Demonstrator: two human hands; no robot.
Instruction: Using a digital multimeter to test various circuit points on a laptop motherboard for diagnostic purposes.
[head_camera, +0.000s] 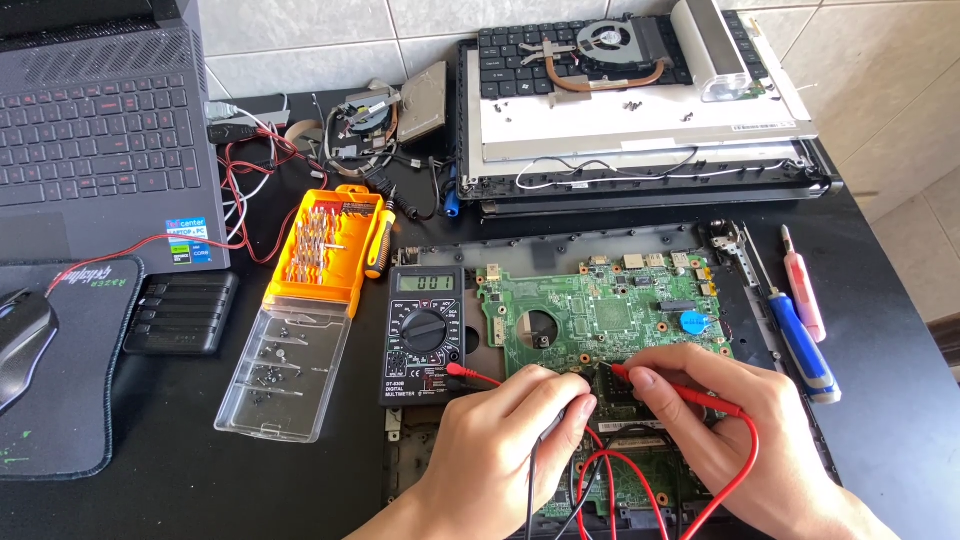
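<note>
While the fingers of the right hand (720, 420) are pinched together on the red probe (665, 385), its tip is pressed to the green circuit board (600, 315) near the board's front edge. The fingers of the left hand (510, 440) are curled shut; a black lead runs down from under them, so a second probe is probably held there, though its tip is hidden and this cannot be told for certain.

The board is seated in an opened black laptop base (720, 300) at the front middle of the black table (900, 400). Just to the left of the board a black multimeter (425, 335) is laid flat, its red lead looped down between the wrists.

A slip of the red tip is judged the main risk: the contacts are packed closely, and two neighbouring points could be bridged if the hand is jolted. The slack red lead could be snagged by a wrist and the probe dragged off its mark, or the meter pulled across the table. The blue screwdriver (800, 345) and the pink tool (803, 285) lying at the right edge of the base could be knocked towards the table's right edge by the right forearm. The orange bit case (325, 250), further left, is well apart from the hands.
</note>
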